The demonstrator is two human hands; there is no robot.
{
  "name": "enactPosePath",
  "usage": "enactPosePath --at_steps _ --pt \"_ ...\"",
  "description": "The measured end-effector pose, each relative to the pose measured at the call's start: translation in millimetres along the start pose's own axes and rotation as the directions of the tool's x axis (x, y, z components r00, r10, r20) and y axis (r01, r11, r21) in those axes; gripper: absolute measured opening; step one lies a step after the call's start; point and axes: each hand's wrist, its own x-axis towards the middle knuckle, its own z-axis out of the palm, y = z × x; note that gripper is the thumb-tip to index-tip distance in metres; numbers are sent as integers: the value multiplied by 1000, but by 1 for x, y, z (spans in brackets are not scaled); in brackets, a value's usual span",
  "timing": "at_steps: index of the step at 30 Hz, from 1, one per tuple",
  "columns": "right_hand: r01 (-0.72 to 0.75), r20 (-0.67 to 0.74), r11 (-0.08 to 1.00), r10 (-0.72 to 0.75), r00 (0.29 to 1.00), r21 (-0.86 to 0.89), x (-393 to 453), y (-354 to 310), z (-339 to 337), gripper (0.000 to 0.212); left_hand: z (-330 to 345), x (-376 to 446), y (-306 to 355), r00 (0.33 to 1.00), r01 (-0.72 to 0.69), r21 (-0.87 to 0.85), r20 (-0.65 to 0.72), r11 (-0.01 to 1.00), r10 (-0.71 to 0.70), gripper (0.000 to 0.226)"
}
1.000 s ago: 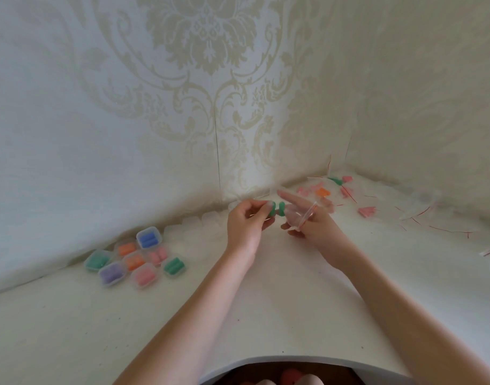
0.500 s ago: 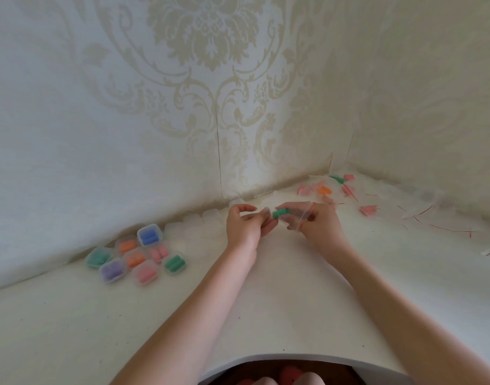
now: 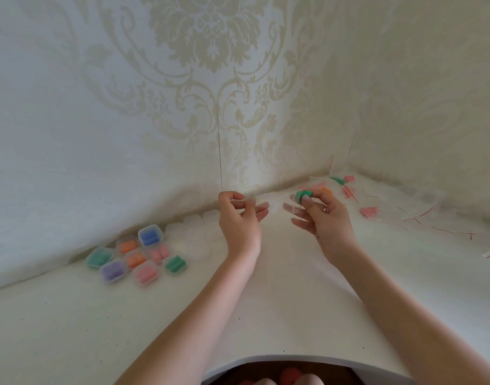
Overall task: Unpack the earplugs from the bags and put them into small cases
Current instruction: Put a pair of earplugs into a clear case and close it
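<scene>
- Head view: right hand (image 3: pixel 325 215) pinches green earplugs (image 3: pixel 303 194) with a clear bag (image 3: pixel 293 207).
- Left hand (image 3: pixel 239 218) loosely curled, holding nothing visible.
- Filled cases (image 3: pixel 138 255) left on the table (image 3: pixel 71 315).

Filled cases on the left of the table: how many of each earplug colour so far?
Green cases: 2 (second)
Orange cases: 2 (second)
Pink cases: 2 (second)
Blue case: 1
Purple case: 1
Total: 8 filled cases
The green earplugs pinched in the right hand are not yet in a case.
</scene>
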Motion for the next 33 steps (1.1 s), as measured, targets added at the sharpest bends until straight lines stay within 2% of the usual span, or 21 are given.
enactPosePath --at_steps 3,6,9,12,14,16,18,22,23,26,27,29,31,33 --pt "-12 -37 998 14 999 56 2 4 -1 10 1 -2 -1 1000 -1 3 2 1000 1 21" --pt "-17 -88 994 27 996 108 4 4 -5 10 -1 1 -3 997 67 -41 -35 997 -69 19" --pt "-40 -145 969 76 987 242 10 1 -15 13 -7 10 -4 985 129 -84 -102 988 -137 22" --pt "-90 -182 954 146 972 285 13 -1 -18 15 -10 13 -6 985 137 -66 -98 988 -143 21" --pt "-158 -175 943 216 961 293 12 -2 -14 16 -8 11 -7 985 146 -65 -77 987 -151 20" --pt "-231 -109 914 280 954 333 8 -3 -10 22 -6 9 -8 983 169 -82 -59 982 -174 18" --pt "-288 -70 919 318 946 271 4 -4 -9 27 -4 8 -9 978 202 -108 -39 973 -207 16" --pt "-367 -93 928 361 928 -64 -1 -7 -7 22 -2 6 -8 984 174 -88 -14 981 -176 15" --pt "-379 -92 917 370 925 -127 0 -6 -7 26 -2 5 -7 989 144 -71 -4 987 -145 15" --pt "-376 -77 873 371 925 -311 1 -4 -5 53 -1 0 -5 996 68 -11 54 998 -67 19" --pt "-343 -73 865 341 937 -367 0 -3 -4 53 -1 -2 -6 995 47 14 84 999 -48 20" --pt "-241 -76 861 231 970 -447 1 -1 -3 33 -1 -4 -9 989 -19 84 145 996 6 21" --pt "-183 -151 882 129 980 -435 8 -1 -11 21 -2 -4 -10 974 -133 224 212 966 85 20" --pt "-156 -315 920 38 948 -359 20 -7 -31 23 -7 -1 -10 936 -307 463 303 832 176 16"
